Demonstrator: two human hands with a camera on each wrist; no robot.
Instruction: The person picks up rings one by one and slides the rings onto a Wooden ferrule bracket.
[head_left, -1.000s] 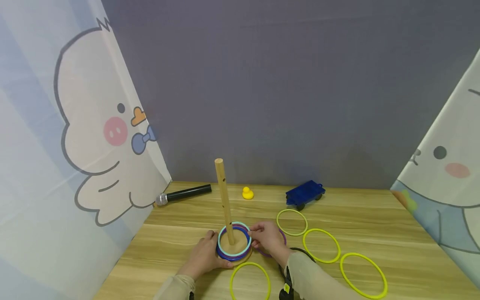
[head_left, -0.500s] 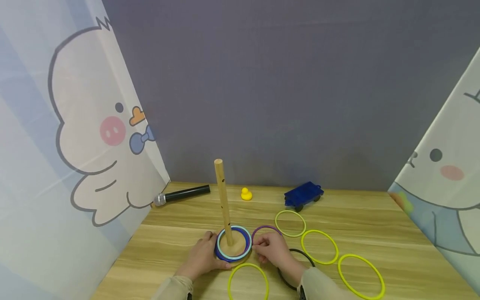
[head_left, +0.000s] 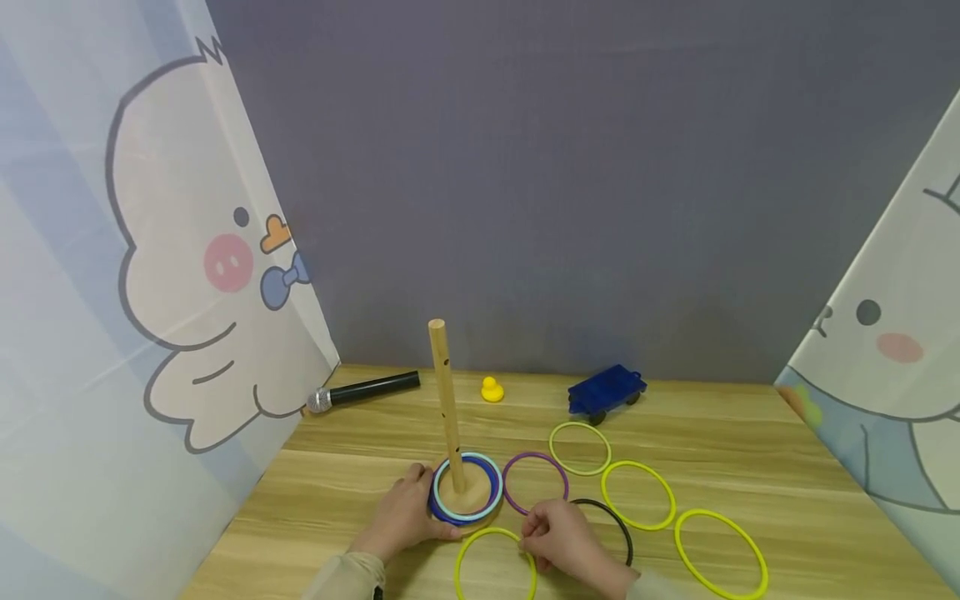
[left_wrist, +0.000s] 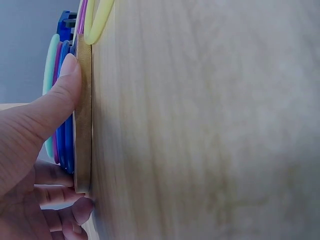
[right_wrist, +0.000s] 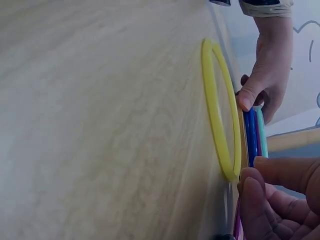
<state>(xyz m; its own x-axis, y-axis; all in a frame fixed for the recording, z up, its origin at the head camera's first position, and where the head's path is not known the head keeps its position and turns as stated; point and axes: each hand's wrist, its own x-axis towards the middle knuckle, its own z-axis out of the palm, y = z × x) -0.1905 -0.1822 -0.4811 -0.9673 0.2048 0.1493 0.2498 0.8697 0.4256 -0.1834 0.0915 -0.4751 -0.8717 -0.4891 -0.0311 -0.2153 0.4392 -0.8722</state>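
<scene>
My left hand (head_left: 405, 512) grips the round wooden base (left_wrist: 83, 125) of an upright wooden peg (head_left: 447, 400), thumb on one side and fingers curled at the other. Around the peg lies a stack of toss rings: a mint ring (head_left: 497, 500) on top, a purple ring (left_wrist: 58, 55) under it and dark blue rings (left_wrist: 67, 135) lowest. My right hand (head_left: 562, 542) is low over the table, its fingertips right at the edge of a flat yellow ring (right_wrist: 215, 115). Whether they pinch that ring, I cannot tell.
Beyond my right hand lie a purple ring (head_left: 567, 492), a black ring (head_left: 627, 537) and several more yellow rings (head_left: 672, 500). Farther back stand a microphone (head_left: 367, 389), a yellow toy duck (head_left: 492, 390) and a blue toy wagon (head_left: 606, 390). A grey curtain (head_left: 562, 208) backs the table.
My right hand has let go of the mint ring, which now lies lower on the stack, and moved back toward me to the front yellow ring. My left hand has stayed at the base.
</scene>
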